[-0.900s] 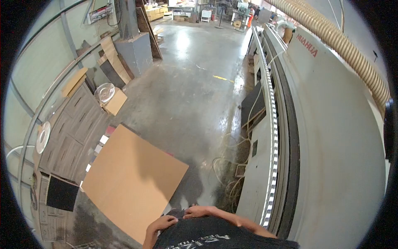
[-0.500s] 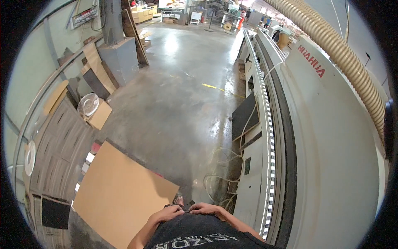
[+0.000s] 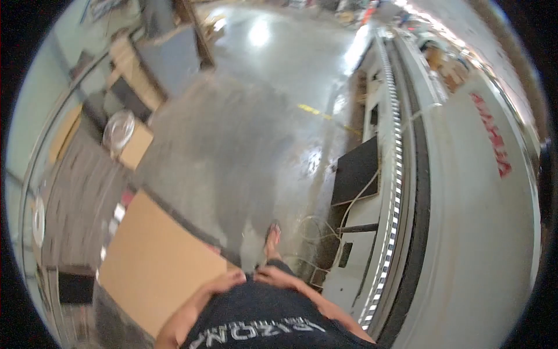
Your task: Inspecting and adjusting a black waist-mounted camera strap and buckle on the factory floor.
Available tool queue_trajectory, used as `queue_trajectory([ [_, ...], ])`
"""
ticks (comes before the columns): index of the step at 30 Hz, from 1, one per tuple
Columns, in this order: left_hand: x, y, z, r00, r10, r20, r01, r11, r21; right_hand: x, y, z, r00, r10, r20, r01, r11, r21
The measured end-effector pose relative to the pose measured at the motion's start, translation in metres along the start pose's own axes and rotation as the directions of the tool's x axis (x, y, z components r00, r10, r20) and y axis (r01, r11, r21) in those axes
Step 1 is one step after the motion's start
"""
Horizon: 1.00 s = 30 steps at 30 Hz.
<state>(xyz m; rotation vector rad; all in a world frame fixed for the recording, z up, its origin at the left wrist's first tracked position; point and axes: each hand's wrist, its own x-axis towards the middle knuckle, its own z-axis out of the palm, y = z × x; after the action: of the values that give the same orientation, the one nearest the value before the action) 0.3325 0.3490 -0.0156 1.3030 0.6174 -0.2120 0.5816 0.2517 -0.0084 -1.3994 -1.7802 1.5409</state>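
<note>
My left hand (image 3: 225,281) and my right hand (image 3: 278,276) are drawn in close together at my waist, just above my black shirt (image 3: 256,317). The picture is blurred, and whether the fingers hold anything does not show. My left hand is at the near corner of a large light-brown board (image 3: 156,262) that lies flat at the lower left; I cannot tell if it touches it. One foot (image 3: 272,235) shows on the grey concrete floor (image 3: 232,145) ahead of my hands.
A long white machine (image 3: 465,221) with a dotted strip runs down the right side, with a black panel (image 3: 356,170) and loose cables (image 3: 317,230) at its foot. Stacked dark and brown panels (image 3: 81,192), a round fan (image 3: 118,129) and a grey cabinet (image 3: 165,58) line the left.
The view has swung and blurred as I moved along the machine. My hands stay together at my waist, and a foot has come into view in front of them.
</note>
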Motion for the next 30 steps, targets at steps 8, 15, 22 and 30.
queue_trajectory([
  [8,0.097,0.094,-0.046,0.988,0.021,-0.153,-0.032,0.997,-0.070,0.050,-0.010,-0.172,0.993,0.096,0.071,-0.104,0.987,0.123],
  [15,0.129,0.135,-0.101,0.877,-0.068,-0.476,-0.199,0.850,-0.487,0.108,-0.001,-0.277,0.946,0.325,0.020,-0.321,0.923,0.212],
  [22,0.076,0.155,-0.212,0.608,-0.121,-0.785,-0.632,0.525,-0.570,0.152,0.001,-0.391,0.656,0.314,-0.686,-0.024,0.917,0.397],
  [30,-0.063,0.172,-0.209,0.323,-0.094,-0.942,-0.819,0.471,-0.328,0.115,-0.058,-0.464,0.320,0.625,-0.712,-0.038,0.759,0.650],
])
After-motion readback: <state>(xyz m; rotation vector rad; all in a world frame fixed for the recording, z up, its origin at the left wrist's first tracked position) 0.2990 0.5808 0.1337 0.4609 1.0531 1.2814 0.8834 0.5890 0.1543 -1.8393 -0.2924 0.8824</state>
